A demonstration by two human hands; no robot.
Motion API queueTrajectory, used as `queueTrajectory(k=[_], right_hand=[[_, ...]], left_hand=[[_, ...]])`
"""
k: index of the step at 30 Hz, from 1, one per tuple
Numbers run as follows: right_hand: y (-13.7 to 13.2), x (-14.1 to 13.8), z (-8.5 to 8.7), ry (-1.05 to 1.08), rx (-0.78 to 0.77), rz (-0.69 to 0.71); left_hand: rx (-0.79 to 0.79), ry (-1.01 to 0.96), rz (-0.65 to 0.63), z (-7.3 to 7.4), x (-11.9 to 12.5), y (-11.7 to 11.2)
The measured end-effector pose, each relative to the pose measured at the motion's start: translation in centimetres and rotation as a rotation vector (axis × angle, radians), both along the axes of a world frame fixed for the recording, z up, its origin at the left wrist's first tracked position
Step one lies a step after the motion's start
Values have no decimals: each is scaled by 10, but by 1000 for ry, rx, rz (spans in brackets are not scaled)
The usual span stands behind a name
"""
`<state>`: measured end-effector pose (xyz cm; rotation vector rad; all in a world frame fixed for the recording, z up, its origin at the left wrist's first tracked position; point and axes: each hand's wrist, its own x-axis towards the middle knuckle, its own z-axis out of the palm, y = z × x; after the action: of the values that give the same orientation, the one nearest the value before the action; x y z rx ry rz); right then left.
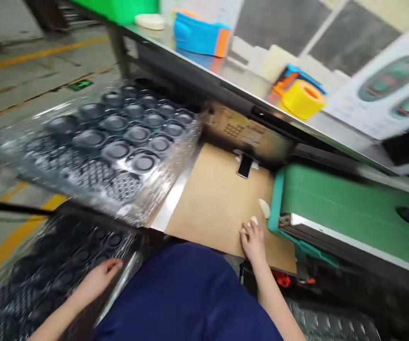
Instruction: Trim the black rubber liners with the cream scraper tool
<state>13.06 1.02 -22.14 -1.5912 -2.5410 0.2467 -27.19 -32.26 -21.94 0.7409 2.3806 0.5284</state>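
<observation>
My left hand (100,279) rests with curled fingers on the edge of a lower clear plastic tray (58,265) holding several dark round parts. A second clear tray (112,142) of the same round black parts sits higher, tilted, to the left. My right hand (252,241) lies on a brown cardboard sheet (218,199), its fingers bent over a small white piece (253,220). Another small white piece (264,208) lies just beyond, beside the end of a green conveyor belt (350,213). One dark round part (408,215) rides on the belt.
A steel shelf (226,71) above carries blue and orange foam pieces (199,35), a yellow tape roll (302,98) and a printed sheet (385,90). A brown box (247,132) sits under the shelf. Yellow floor lines run at the left.
</observation>
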Motion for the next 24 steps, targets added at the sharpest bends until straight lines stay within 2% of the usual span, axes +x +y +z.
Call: queueTrajectory(k=[5,9,13,15,18,20,24], right_hand=[[-29,-12,22,64,-123,-26],[-41,-22,33,118,-168,-188],[-37,-23,37,239,-197,-316],[-38,-21,39,334,-210,-361],[-46,-15,43,538,-252,-388],[-55,-10,45,716,-294,-405],[-85,12,39,1132,-422,-501]], left_hand=[[227,-198,-299,3,29,80],[349,-340,-438,13,37,128],[259,-464,-480,37,48,184],[204,-588,-558,53,66,215],[163,-729,-747,70,104,252],[124,-688,-898,74,127,268],[102,-464,-1171,67,158,288]])
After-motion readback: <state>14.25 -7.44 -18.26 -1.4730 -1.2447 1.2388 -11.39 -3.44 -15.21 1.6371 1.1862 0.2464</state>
